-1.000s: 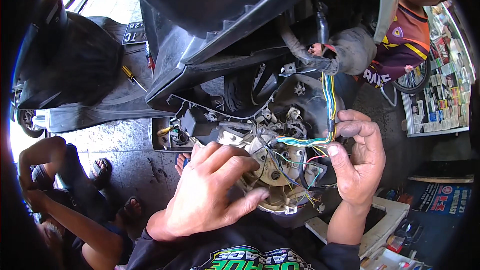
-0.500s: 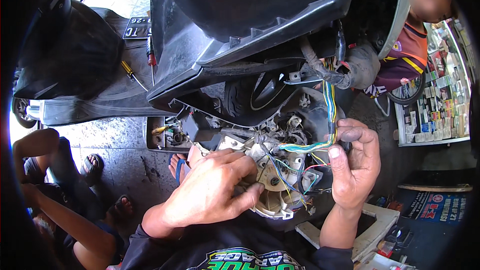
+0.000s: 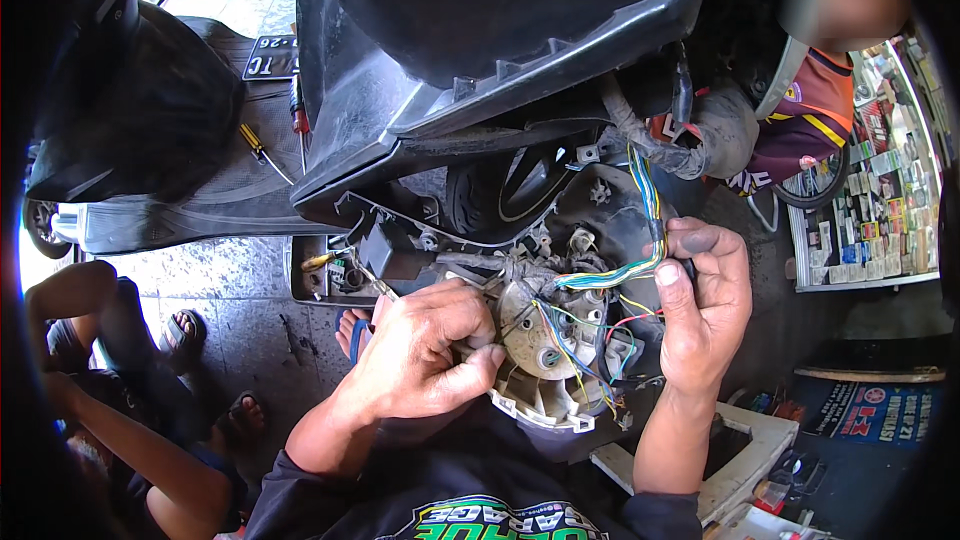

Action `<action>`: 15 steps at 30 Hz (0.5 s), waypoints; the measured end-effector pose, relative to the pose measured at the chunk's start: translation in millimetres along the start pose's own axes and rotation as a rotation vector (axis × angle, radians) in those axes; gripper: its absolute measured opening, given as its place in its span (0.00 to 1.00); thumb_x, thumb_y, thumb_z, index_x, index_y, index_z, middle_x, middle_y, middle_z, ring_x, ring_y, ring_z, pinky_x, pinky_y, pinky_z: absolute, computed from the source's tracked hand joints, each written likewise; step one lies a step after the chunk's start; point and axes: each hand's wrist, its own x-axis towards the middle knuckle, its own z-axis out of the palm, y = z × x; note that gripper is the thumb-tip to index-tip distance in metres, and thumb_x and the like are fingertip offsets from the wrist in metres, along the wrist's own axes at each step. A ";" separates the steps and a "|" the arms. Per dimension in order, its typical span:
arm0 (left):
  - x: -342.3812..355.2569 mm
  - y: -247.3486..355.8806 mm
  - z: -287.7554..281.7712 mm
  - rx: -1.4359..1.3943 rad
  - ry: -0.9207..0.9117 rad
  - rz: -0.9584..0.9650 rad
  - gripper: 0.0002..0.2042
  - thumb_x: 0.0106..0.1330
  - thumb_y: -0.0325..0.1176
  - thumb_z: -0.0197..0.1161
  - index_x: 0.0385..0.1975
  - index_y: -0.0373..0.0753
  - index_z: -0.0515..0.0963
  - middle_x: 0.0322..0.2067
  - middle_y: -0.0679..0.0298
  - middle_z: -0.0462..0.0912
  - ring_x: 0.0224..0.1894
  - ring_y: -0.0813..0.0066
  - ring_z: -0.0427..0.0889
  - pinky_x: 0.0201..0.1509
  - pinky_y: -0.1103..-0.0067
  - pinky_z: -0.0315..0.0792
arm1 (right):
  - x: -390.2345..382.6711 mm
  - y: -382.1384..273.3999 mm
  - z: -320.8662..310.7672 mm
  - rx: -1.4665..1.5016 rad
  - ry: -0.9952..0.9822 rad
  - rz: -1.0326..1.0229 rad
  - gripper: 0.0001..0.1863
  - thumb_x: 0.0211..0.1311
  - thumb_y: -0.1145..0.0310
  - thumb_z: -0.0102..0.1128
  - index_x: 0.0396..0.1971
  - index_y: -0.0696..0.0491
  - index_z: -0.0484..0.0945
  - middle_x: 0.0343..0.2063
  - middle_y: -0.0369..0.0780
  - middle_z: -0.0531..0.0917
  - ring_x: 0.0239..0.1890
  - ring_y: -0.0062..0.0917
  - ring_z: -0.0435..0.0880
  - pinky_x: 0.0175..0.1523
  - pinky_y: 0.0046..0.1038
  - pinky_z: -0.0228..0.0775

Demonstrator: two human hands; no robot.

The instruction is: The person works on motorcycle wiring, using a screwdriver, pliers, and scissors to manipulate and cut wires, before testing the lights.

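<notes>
The dusty back of a scooter's instrument cluster (image 3: 525,350) faces up in front of me, with several thin coloured wires across it. My left hand (image 3: 435,345) is closed at its left edge, thumb and curled fingers gripping the housing. My right hand (image 3: 705,305) pinches a multicoloured wire bundle (image 3: 600,278) between thumb and fingers where it bends. From there the bundle runs up toward a grey wrapped harness (image 3: 690,140) and left to the cluster's back. A thin red wire (image 3: 630,318) passes close to my right thumb. My left fingertips are partly hidden.
Large black scooter bodywork (image 3: 440,100) spans the top. A parts tray (image 3: 300,280) sits at left, and screwdrivers (image 3: 255,143) lie on a dark footboard. One person (image 3: 170,460) is at lower left; another (image 3: 815,110) stands upper right beside a display case (image 3: 870,190). A pale frame (image 3: 765,430) lies lower right.
My left hand has shifted left and the cluster has moved slightly left with it, showing more of its back. My right hand has moved a little left and up, still pinching the wires.
</notes>
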 end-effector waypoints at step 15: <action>-1.2 -7.2 9.2 -0.251 0.158 -0.088 0.08 0.61 0.27 0.68 0.28 0.35 0.74 0.30 0.59 0.82 0.32 0.72 0.79 0.39 0.76 0.73 | -22.0 -41.7 -33.2 -0.421 0.031 -0.199 0.11 0.57 0.80 0.66 0.41 0.60 0.79 0.45 0.48 0.86 0.50 0.38 0.85 0.59 0.37 0.75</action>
